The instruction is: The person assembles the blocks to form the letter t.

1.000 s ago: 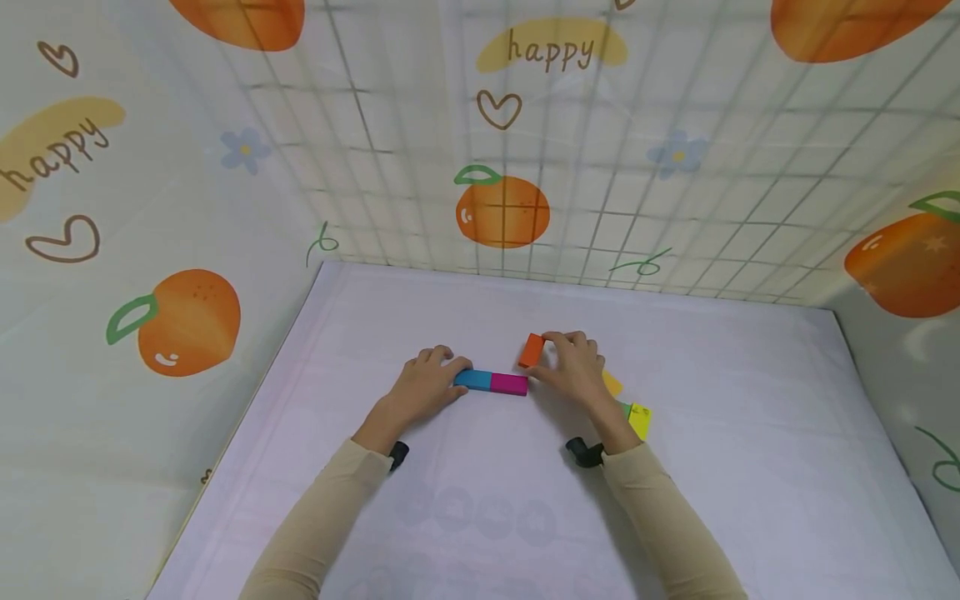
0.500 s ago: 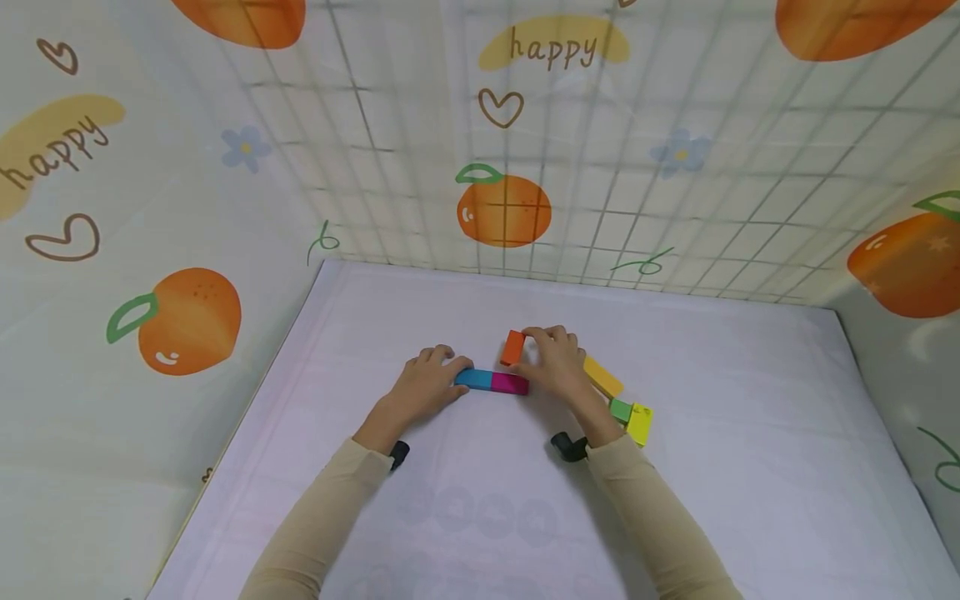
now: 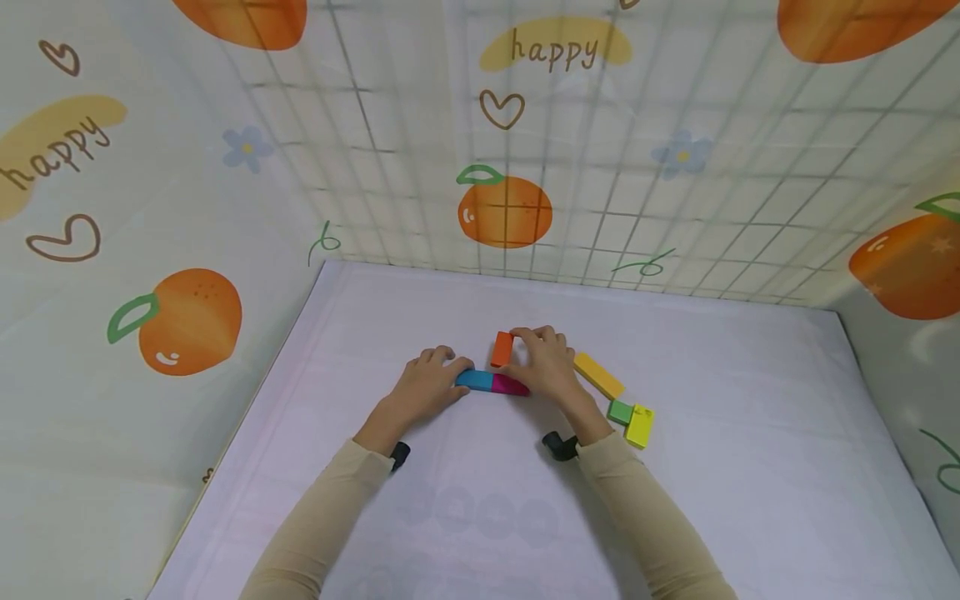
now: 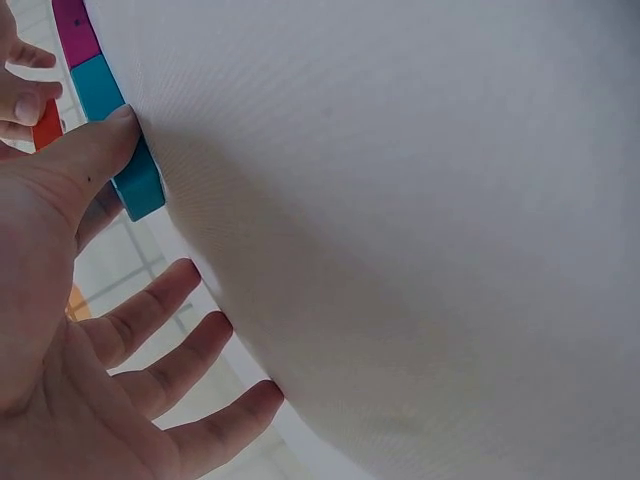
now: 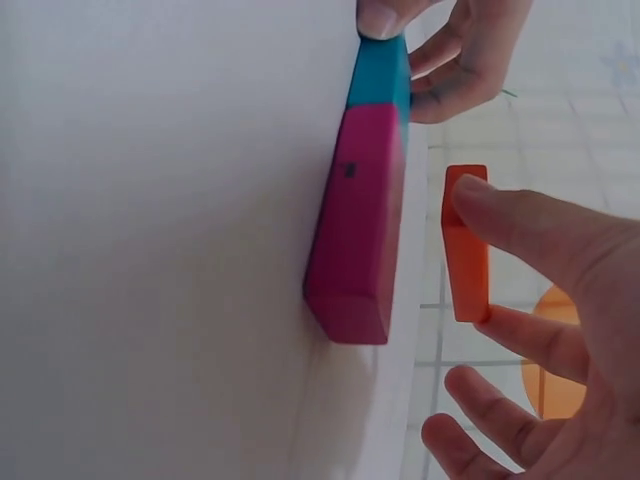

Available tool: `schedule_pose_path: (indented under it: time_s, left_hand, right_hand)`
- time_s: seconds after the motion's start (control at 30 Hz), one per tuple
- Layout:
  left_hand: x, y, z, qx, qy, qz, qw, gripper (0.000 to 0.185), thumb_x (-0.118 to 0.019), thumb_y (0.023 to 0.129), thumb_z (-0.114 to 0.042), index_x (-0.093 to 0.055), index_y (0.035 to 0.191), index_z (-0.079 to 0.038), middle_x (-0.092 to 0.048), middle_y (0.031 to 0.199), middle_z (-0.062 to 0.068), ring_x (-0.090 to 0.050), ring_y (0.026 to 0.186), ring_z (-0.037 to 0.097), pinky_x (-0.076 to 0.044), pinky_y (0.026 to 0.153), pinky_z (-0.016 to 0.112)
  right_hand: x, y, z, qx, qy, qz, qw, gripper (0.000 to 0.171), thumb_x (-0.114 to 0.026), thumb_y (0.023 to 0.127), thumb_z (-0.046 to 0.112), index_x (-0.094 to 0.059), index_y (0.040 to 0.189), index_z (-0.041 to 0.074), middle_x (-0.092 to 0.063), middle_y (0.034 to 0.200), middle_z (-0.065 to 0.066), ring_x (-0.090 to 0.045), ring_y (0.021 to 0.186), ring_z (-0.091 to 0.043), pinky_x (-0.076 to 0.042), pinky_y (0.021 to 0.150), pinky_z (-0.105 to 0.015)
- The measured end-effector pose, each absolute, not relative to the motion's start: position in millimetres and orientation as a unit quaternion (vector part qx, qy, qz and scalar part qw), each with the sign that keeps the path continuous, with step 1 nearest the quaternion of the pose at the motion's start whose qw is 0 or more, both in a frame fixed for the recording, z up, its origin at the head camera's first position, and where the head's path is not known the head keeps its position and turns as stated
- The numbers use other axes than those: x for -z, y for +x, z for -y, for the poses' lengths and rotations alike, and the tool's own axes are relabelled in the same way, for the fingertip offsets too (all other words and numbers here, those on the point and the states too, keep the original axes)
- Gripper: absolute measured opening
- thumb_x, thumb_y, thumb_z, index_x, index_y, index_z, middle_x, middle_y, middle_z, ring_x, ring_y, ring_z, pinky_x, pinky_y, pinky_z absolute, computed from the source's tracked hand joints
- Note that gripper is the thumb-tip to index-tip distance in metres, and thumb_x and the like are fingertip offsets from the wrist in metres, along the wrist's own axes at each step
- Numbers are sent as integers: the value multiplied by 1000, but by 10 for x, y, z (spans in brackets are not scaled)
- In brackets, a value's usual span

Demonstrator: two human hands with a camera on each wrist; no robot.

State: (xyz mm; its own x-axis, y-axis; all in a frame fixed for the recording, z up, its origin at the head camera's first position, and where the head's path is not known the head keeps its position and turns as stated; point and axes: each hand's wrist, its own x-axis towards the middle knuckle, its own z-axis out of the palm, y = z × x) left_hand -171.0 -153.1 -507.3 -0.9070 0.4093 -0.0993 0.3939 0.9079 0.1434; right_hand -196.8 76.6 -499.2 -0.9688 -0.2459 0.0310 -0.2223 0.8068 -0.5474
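A blue block (image 3: 477, 380) and a magenta block (image 3: 510, 385) lie end to end in a row on the table. My left hand (image 3: 420, 390) pinches the blue block near its left end between thumb and index finger; its other fingers are spread, as the left wrist view shows. Between thumb and a fingertip, my right hand (image 3: 549, 367) holds an orange block (image 3: 502, 349). In the right wrist view that orange block (image 5: 467, 265) is raised above the row, apart from the magenta block (image 5: 355, 220). The right thumb overlaps part of the magenta block in the head view.
To the right of my right hand lie a long yellow-orange block (image 3: 598, 376), a small green block (image 3: 620, 412) and a yellow block (image 3: 640, 426). The white tabletop (image 3: 465, 550) is bordered by fabric walls (image 3: 405, 208) printed with oranges at the back and sides.
My right hand has moved left with the orange block, now over the row near the blue-magenta joint. The yellow-orange and green blocks have come into view. My left hand has stayed still.
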Motion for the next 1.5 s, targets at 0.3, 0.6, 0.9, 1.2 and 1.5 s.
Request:
schedule_pose_path:
  time_s: [0.3, 0.6, 0.9, 1.2, 1.5]
  left_hand:
    - [5077, -1712, 1535, -67, 211, -973, 65, 45, -58, 88, -46, -49, 129, -31, -41, 129, 9, -39, 116, 32, -40, 89, 51]
    - [5045, -1699, 1525, -64, 201, -975, 76, 44, -57, 88, -45, -49, 129, -32, -41, 130, 8, -38, 117, 31, -39, 90, 50]
    - [5055, -1696, 1525, -63, 200, -975, 71, 45, -58, 87, -46, -49, 129, -32, -40, 131, 9, -37, 118, 31, -39, 91, 50]
    - [5078, -1703, 1530, -69, 201, -974, 71, 45, -57, 87, -46, -48, 129, -32, -39, 131, 9, -36, 119, 32, -38, 92, 51]
    - [5109, -1722, 1541, -76, 211, -973, 60, 43, -58, 88, -45, -49, 128, -31, -40, 130, 10, -37, 118, 33, -38, 91, 52]
  right_hand:
    - [5012, -1969, -690, 282, -121, -951, 34, 63, -72, 75, 45, -50, 129, 23, -45, 118, -13, -38, 104, -31, -33, 82, -53]
    - [5061, -1982, -675, 275, -125, -952, 41, 63, -72, 75, 46, -50, 129, 23, -44, 118, -13, -40, 103, -30, -32, 82, -52]
    - [5062, -1993, -677, 272, -130, -952, 57, 64, -71, 76, 46, -50, 130, 21, -46, 117, -13, -42, 101, -30, -32, 84, -53]
    - [5061, -2027, -687, 268, -133, -951, 80, 64, -70, 76, 47, -51, 130, 21, -47, 117, -13, -42, 102, -31, -32, 83, -55]
    - [5057, -2072, -700, 269, -128, -949, 103, 62, -70, 76, 47, -52, 129, 21, -48, 117, -12, -40, 105, -31, -30, 85, -55]
